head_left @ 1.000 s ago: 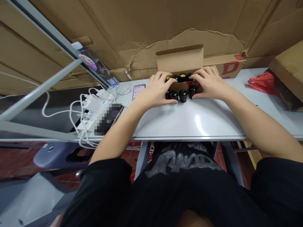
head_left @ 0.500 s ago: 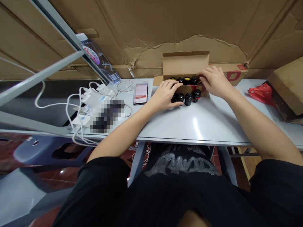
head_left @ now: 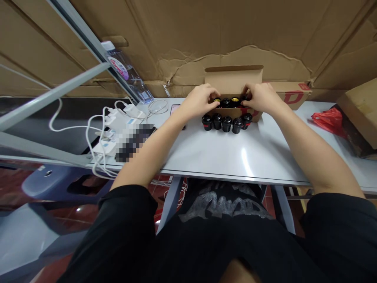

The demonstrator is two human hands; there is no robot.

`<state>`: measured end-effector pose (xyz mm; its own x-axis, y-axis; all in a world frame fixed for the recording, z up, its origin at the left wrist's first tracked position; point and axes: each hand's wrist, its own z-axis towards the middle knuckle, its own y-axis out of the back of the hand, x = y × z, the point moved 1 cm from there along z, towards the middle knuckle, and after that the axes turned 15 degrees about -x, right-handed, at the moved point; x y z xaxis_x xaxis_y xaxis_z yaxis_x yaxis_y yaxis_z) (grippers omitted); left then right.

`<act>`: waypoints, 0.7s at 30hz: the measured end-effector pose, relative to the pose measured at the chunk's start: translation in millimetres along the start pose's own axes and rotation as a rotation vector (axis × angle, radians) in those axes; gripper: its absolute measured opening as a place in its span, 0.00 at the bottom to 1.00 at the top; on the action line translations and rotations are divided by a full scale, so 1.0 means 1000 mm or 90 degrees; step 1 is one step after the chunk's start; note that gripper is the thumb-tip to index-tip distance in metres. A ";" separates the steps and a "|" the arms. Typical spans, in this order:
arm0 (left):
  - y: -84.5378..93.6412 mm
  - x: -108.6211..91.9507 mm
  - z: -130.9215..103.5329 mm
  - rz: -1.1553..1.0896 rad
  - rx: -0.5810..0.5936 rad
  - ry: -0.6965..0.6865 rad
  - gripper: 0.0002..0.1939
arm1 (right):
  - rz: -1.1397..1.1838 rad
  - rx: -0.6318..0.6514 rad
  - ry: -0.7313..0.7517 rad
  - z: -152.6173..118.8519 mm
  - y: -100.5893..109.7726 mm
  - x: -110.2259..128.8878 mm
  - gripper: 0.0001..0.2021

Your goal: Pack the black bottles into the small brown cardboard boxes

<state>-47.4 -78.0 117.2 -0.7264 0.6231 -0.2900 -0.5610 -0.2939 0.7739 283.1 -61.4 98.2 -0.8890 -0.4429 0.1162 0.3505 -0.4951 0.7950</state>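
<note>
An open cardboard box with its lid raised stands at the back of the white table. Inside it is a row of black cylindrical parts, some with yellow rings. My left hand is at the box's left end, thumb and fingers curled round a yellow-ringed part. At the right end my right hand reaches in, its fingertips closed on a black part that they mostly hide. In front of the box several black capped parts stand upright in a row, touched by neither hand.
To the left are a phone partly behind my left forearm, white power strips with cables, and a water bottle by the metal frame. A red plastic bag and a cardboard box lie at the right.
My left hand has moved up from the front row to the box's left end. My right hand has shifted left and down into the box. All of the front row now shows.
</note>
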 end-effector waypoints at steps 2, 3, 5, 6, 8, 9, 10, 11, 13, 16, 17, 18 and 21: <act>-0.004 0.008 0.020 0.012 0.047 -0.002 0.20 | 0.012 0.001 -0.018 0.000 0.017 0.009 0.29; -0.007 0.011 0.029 0.021 0.064 -0.006 0.20 | 0.013 0.005 -0.036 0.000 0.028 0.015 0.31; -0.017 0.017 0.042 0.041 0.082 -0.015 0.21 | 0.016 0.010 -0.063 0.000 0.056 0.027 0.30; -0.023 0.020 0.046 0.052 0.087 -0.016 0.21 | 0.015 0.011 -0.072 -0.001 0.071 0.034 0.28; -0.034 0.025 0.051 0.066 0.089 -0.017 0.21 | 0.026 0.004 -0.064 -0.003 0.102 0.046 0.23; -0.038 0.027 0.051 0.069 0.086 -0.019 0.22 | 0.032 0.017 -0.051 -0.005 0.115 0.052 0.20; -0.042 0.029 0.051 0.069 0.080 -0.022 0.22 | 0.027 0.035 -0.049 -0.007 0.127 0.057 0.17; -0.043 0.030 0.051 0.066 0.073 -0.027 0.22 | 0.018 0.068 -0.043 -0.009 0.136 0.061 0.14; -0.043 0.031 0.049 0.062 0.069 -0.034 0.20 | 0.015 0.142 0.001 -0.015 0.147 0.065 0.11; -0.030 0.029 0.046 0.053 0.092 -0.020 0.18 | 0.046 0.228 0.077 -0.023 0.143 0.063 0.09; -0.024 0.028 0.046 0.046 0.093 -0.015 0.19 | 0.055 0.246 0.095 -0.026 0.137 0.060 0.11; -0.016 0.027 0.046 0.037 0.087 -0.013 0.19 | 0.060 0.260 0.111 -0.029 0.130 0.056 0.14; 0.011 0.021 0.048 0.013 0.053 -0.024 0.21 | 0.042 0.276 0.136 -0.038 0.105 0.044 0.21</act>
<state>-49.7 -33.2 146.6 -0.7215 0.6443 -0.2535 -0.5101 -0.2471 0.8238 292.2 -161.1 164.5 -0.7728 -0.6288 0.0857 0.2084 -0.1240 0.9701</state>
